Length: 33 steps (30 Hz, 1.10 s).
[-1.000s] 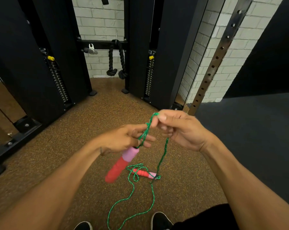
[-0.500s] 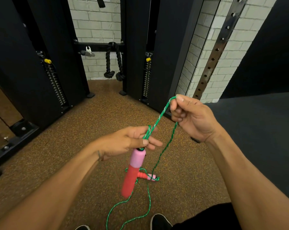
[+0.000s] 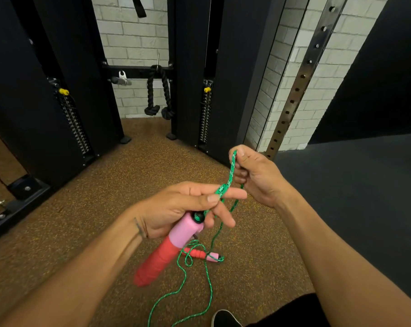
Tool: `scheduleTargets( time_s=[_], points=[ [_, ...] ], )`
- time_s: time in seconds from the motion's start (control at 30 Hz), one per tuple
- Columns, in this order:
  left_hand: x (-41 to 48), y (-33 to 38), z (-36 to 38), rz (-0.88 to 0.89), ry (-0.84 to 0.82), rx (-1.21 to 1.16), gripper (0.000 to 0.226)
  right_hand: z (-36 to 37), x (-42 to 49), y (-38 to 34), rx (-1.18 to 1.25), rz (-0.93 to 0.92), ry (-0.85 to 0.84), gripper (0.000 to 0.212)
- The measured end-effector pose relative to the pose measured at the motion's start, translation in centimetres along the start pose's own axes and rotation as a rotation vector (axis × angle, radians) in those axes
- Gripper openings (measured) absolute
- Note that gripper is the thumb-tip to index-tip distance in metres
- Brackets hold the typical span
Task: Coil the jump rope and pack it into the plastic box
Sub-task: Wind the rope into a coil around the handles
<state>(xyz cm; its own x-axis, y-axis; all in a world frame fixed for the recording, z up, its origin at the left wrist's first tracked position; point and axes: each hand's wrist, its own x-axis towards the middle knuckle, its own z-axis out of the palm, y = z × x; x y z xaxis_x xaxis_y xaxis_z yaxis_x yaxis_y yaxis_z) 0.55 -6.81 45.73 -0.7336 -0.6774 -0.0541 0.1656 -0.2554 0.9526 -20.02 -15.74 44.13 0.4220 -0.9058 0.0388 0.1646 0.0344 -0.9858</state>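
Two hands were on the jump rope, and I judged the coiling barely begun. My left hand (image 3: 188,208) held the near handle (image 3: 166,251) by its pink top, red grip hanging down, thumb and forefinger pressed on the green cord (image 3: 230,175) just above the cap, the other fingers spread. My right hand (image 3: 254,175) was raised just beyond, fingers curled shut and pinching a bight of the cord. From there the cord dropped to the rubber floor (image 3: 93,208), where most of it lay loose around the second handle (image 3: 202,254), with a long trailing loop near my shoe (image 3: 224,318). The next move, as I read it, called for laying that bight against the held handle and drawing up more slack evenly. The floor tangle could snag. No plastic box was in view. Black weight-stack columns (image 3: 65,90) and a hanging black rope attachment (image 3: 158,90) stood well ahead, clear of my hands.
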Motion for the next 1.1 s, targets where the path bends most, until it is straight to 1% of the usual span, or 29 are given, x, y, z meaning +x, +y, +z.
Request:
scheduleTargets(
  time_s=[0.03, 0.1, 0.17, 0.2, 0.27, 0.33, 0.37, 0.43, 0.5, 0.6, 0.7, 0.8, 0.87, 0.97, 1.03, 1.07, 1.1],
  points=[
    [0.0, 0.1, 0.1, 0.020, 0.006, -0.012, 0.042, 0.0, 0.0, 0.2, -0.036, 0.011, -0.005, 0.027],
    [-0.1, 0.2, 0.1, 0.071, 0.044, -0.016, 0.042, 0.2, -0.2, 0.8, -0.208, 0.063, -0.055, 0.025],
    [-0.1, 0.3, 0.0, 0.105, 0.081, -0.038, 0.040, 0.5, -0.5, 1.9, -0.370, 0.176, -0.160, 0.023],
    [-0.1, 0.3, -0.1, 0.113, 0.099, -0.065, 0.040, 0.9, -0.8, 2.2, -0.413, 0.231, -0.202, 0.026],
    [-0.1, 0.2, -0.4, 0.140, 0.140, -0.082, 0.044, 1.7, -1.2, 2.4, -0.441, 0.279, -0.227, 0.027],
    [0.0, 0.2, -0.6, 0.177, 0.177, -0.062, 0.045, 2.6, -1.3, 2.2, -0.438, 0.282, -0.218, 0.043],
    [0.1, 0.3, -0.6, 0.194, 0.193, -0.053, 0.045, 2.8, -1.4, 2.1, -0.434, 0.279, -0.228, 0.045],
    [0.2, 0.3, -0.6, 0.216, 0.253, -0.040, 0.047, 3.4, -1.5, 2.0, -0.418, 0.288, -0.263, 0.043],
    [0.3, 0.4, -0.6, 0.235, 0.330, 0.006, 0.051, 3.6, -1.6, 2.1, -0.409, 0.304, -0.271, 0.037],
    [0.2, 0.4, -0.8, 0.255, 0.436, 0.078, 0.051, 3.7, -1.5, 1.8, -0.417, 0.302, -0.276, 0.028],
    [0.2, 0.4, -1.4, 0.252, 0.533, 0.119, 0.052, 4.3, -1.7, 1.7, -0.440, 0.260, -0.284, 0.026],
    [0.1, 0.2, -1.6, 0.238, 0.579, 0.096, 0.055, 5.4, -1.9, 1.5, -0.517, 0.179, -0.286, 0.026],
    [-0.2, 0.2, -1.7, 0.228, 0.602, 0.146, 0.056, 6.0, -2.1, 1.3, -0.587, 0.114, -0.295, 0.023],
    [-0.9, 0.0, -2.0, 0.192, 0.616, 0.392, 0.053, 6.1, -2.6, 0.7, -0.678, 0.003, -0.357, 0.020],
    [-1.5, -0.4, -2.5, 0.140, 0.611, 0.609, 0.041, 6.4, -3.0, 0.0, -0.688, -0.036, -0.389, 0.016],
    [-1.7, -0.6, -2.6, 0.113, 0.608, 0.669, 0.033, 6.6, -3.2, -0.3, -0.673, -0.060, -0.385, 0.014],
    [-2.0, -0.9, -2.7, 0.094, 0.611, 0.669, 0.026, 6.7, -3.4, -0.8, -0.650, -0.090, -0.372, 0.014]
  ],
)
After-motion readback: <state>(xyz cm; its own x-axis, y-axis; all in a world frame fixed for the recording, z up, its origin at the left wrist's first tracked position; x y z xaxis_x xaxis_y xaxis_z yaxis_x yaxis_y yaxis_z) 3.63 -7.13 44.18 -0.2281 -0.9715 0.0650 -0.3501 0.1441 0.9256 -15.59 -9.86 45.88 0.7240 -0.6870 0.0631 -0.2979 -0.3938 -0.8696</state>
